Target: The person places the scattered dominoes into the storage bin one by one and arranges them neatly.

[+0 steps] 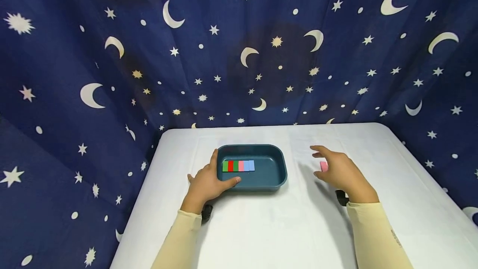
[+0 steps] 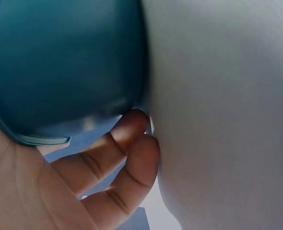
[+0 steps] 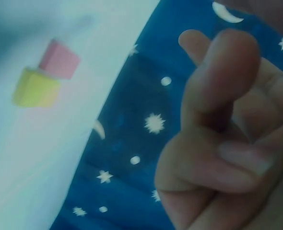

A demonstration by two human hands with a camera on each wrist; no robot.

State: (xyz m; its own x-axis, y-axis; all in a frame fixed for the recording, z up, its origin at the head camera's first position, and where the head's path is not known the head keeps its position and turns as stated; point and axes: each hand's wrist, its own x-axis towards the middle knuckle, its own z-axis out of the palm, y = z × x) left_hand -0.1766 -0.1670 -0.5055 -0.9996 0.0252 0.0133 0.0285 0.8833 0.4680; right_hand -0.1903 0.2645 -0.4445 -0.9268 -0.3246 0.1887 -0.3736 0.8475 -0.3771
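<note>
My left hand (image 1: 206, 182) grips the left end of a dark teal tray (image 1: 270, 177), its thumb over the near rim. In the left wrist view, curled fingers (image 2: 132, 177) touch the tray's outer wall. A row of small coloured blocks (image 1: 238, 166), green, red, pink and light blue, lies inside the tray. To the right, my right hand (image 1: 343, 174) hovers over the table with fingers loosely bent and nothing held. Below it sits a pink block (image 1: 323, 166). The right wrist view shows this pink block (image 3: 60, 60) beside a yellow block (image 3: 36, 88), which the hand hides from the head view.
A white cloth covers the table (image 1: 261, 227). Behind it and along both sides hangs a dark blue curtain (image 1: 231, 24) with moons and stars. The tray stands near the middle of the table, left of the loose blocks.
</note>
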